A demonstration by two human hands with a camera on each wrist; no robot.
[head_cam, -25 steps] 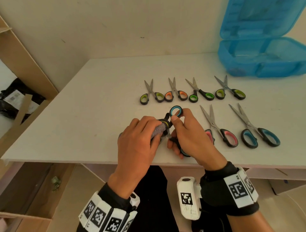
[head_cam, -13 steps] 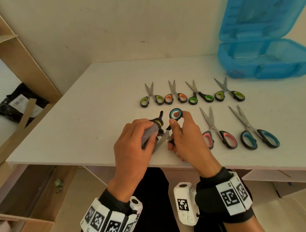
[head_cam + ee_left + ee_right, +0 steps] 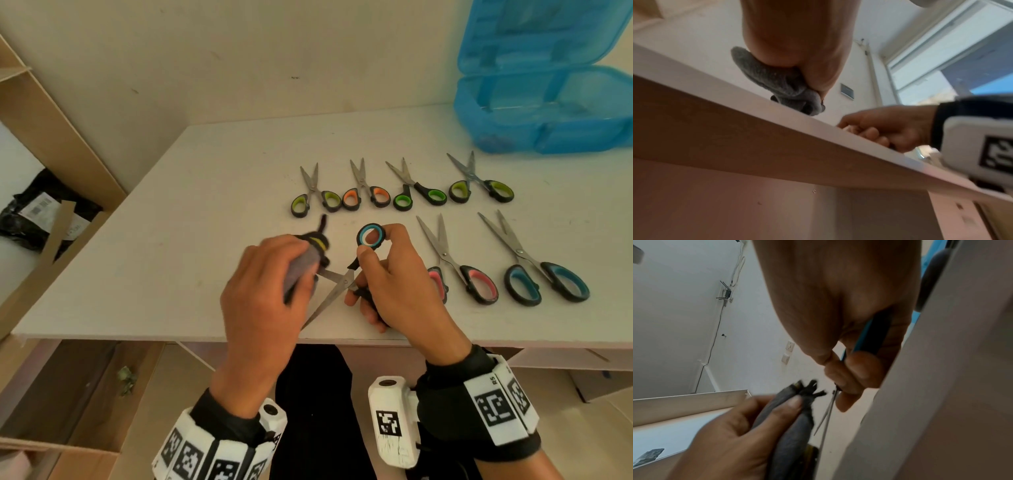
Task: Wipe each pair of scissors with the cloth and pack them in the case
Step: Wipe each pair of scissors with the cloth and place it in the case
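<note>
Your right hand [image 3: 400, 284] grips the blue-ringed scissors [image 3: 337, 284], blades apart, above the surface's [image 3: 171, 240] near edge. Your left hand [image 3: 263, 291] clutches the grey cloth [image 3: 303, 263] against one blade. Six other pairs: four small far, two large right. Blue case [image 3: 544, 113] open, far right corner.

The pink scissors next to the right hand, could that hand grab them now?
Probably not yet. The right hand is busy holding the blue-ringed scissors that the left hand wipes with the cloth. The pink scissors lie uncovered beside it.
</note>
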